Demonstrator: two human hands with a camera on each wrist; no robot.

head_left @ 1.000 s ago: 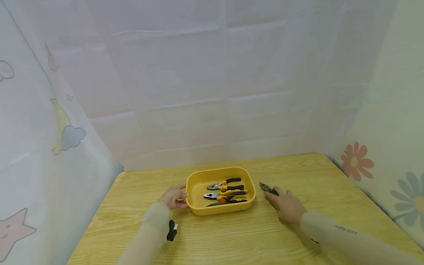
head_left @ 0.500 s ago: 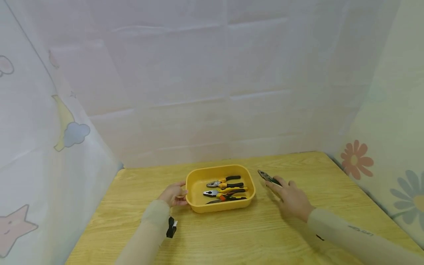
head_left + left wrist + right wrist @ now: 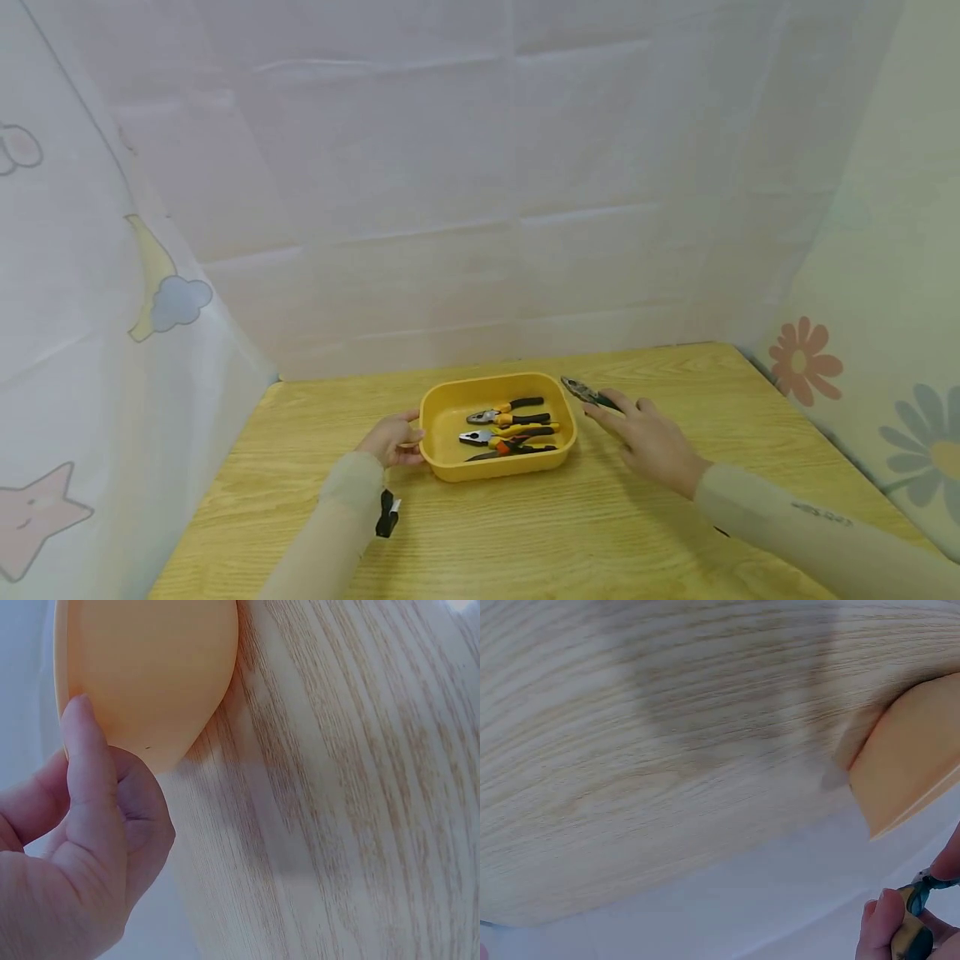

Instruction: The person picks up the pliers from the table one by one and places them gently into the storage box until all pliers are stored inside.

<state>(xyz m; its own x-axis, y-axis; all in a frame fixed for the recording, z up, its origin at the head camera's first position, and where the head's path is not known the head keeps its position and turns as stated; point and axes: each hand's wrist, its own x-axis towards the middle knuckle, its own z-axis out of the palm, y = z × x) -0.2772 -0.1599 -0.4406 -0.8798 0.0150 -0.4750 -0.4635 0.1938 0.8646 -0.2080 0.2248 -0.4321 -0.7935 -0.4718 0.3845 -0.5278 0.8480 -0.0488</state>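
My left hand grips the left rim of a yellow plastic tray, thumb and fingers on either side of the wall, as the left wrist view also shows. Inside the tray lie several pliers with yellow, black and orange handles, toward its right half. My right hand holds a pair of combination pliers by the handles, the metal head pointing left at the tray's right rim and raised off the table. In the right wrist view the green-and-yellow handles sit between thumb and fingers, partly cut off.
Everything rests on a wood-grain table. A pale sheet hangs behind its back edge, and patterned sheets with a star and flowers close off the sides. A black strap piece hangs by the left wrist.
My right hand has lifted the pliers off the table and carried them left, up to the tray's right rim. The left hand keeps its hold on the tray.
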